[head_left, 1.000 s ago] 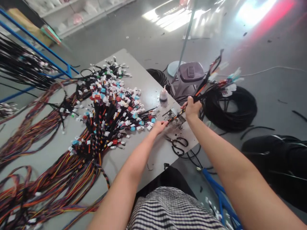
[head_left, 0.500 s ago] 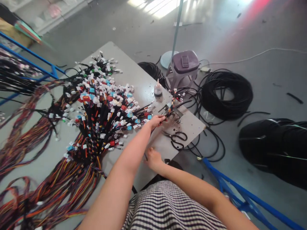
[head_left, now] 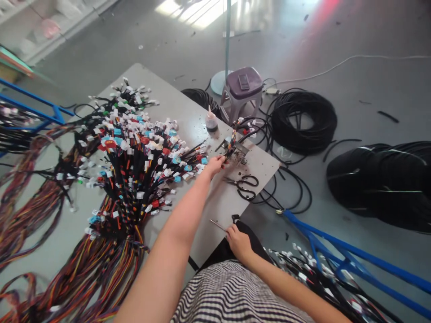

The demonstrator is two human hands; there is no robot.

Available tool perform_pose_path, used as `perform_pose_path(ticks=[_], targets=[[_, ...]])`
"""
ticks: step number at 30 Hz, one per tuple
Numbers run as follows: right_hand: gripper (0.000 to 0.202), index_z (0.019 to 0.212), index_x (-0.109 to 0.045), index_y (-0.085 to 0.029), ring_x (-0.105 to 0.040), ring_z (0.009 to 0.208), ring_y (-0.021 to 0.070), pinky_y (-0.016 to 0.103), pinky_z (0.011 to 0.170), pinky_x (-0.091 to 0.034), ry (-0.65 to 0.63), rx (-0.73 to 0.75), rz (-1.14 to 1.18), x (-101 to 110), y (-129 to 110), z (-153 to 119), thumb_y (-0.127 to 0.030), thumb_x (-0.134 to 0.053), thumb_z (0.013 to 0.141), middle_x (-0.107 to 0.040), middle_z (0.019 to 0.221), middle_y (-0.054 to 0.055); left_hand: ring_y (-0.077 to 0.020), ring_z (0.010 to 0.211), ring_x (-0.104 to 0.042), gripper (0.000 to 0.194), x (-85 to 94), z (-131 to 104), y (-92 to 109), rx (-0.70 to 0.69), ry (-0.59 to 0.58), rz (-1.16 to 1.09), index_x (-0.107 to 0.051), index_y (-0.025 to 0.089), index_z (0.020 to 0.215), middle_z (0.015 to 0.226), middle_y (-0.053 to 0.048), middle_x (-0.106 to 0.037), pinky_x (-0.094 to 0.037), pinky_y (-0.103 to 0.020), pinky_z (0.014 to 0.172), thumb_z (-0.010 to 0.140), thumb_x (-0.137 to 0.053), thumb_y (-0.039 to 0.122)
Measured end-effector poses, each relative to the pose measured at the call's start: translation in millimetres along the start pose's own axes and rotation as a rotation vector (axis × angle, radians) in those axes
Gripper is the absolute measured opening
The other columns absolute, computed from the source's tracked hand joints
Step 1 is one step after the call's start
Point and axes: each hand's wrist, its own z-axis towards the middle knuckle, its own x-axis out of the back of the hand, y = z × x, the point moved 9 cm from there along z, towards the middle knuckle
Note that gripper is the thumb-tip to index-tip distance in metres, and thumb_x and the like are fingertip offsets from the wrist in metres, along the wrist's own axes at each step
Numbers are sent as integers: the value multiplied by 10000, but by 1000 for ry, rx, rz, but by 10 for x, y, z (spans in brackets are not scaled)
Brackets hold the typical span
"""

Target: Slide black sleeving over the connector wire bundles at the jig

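Observation:
My left hand is closed around a dark wire bundle with white connectors at its far end, near the table's right corner. My right hand is closed on a thin metal rod at the table's near edge. Black-handled scissors lie on the table between and to the right of my hands. Beyond my left hand stands a small bottle with dark contents. A large heap of wire harnesses with white, blue and red connectors spreads to the left.
Beyond the table stand a purple stool with a phone on it and coils of black tubing. A blue metal frame with more wires runs at the lower right.
The view has shifted slightly. My right hand has moved right and back toward my body, with the thin rod now plainly visible. My left hand still holds the wire bundle.

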Motion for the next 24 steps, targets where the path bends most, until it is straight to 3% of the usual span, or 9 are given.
perform_pose_path(ticks=[2,5,8,10,15,18,21,23,24], targets=[[245,975,-697,-195,-663,840,190,266,743,-493,108,-18,266,259,141,68,-271,-465,952,-688,969,63,-49,444,-389,191,-4,8,-4,-13,21,-27,-630,123,860,744,-15,-657,-276,-201,451,903,-579,302],[333,892,-729,-196,-666,851,237,333,785,-514,370,-162,661,987,519,312,-443,-506,889,-713,897,60,-44,424,-350,230,-6,11,-6,-43,43,-76,-607,130,803,645,14,-592,-275,-205,447,874,-626,348],[432,894,-756,-175,-666,888,270,367,809,-521,615,-266,883,1704,825,572,-550,-572,783,-720,922,76,-44,426,-339,218,-7,-5,-6,-57,57,-122,-594,132,792,602,29,-557,-259,-200,444,889,-599,327],[455,868,-765,-164,-668,875,277,376,813,-521,665,-275,949,1951,888,710,-566,-606,725,-721,896,82,-42,420,-323,204,-6,-16,-14,-56,69,-150,-589,132,797,592,35,-548,-246,-200,441,897,-577,309],[430,825,-760,-164,-663,828,253,353,780,-524,608,-253,1001,1918,835,849,-555,-635,695,-716,849,74,-36,402,-292,268,1,-12,-44,-71,103,-172,-578,133,783,594,33,-553,-210,-211,421,869,-606,385],[440,768,-718,-150,-620,705,193,275,647,-498,548,-212,1055,1933,760,1051,-573,-642,677,-670,730,50,-38,416,-304,291,17,-21,-50,-103,112,-176,-604,129,814,611,22,-573,-232,-210,435,850,-617,417],[467,695,-588,-155,-404,437,90,197,408,-313,295,-271,1257,1920,587,1452,-622,-608,709,-503,538,-14,-48,442,-335,292,-5,-46,-53,-124,77,-181,-638,134,850,676,1,-612,-264,-213,455,853,-594,423],[447,777,-516,-177,-277,363,59,179,349,-190,119,-440,1446,1832,414,1667,-624,-528,793,-454,533,-48,-69,464,-356,360,-2,-55,-56,-131,96,-129,-640,138,764,620,4,-569,-284,-225,473,893,-524,454],[410,839,-494,-188,-288,353,58,171,338,-180,74,-522,1525,1792,309,1742,-598,-497,829,-473,568,-51,-82,477,-367,423,18,-56,-52,-139,134,-80,-624,142,696,573,7,-527,-294,-232,485,915,-482,474]])
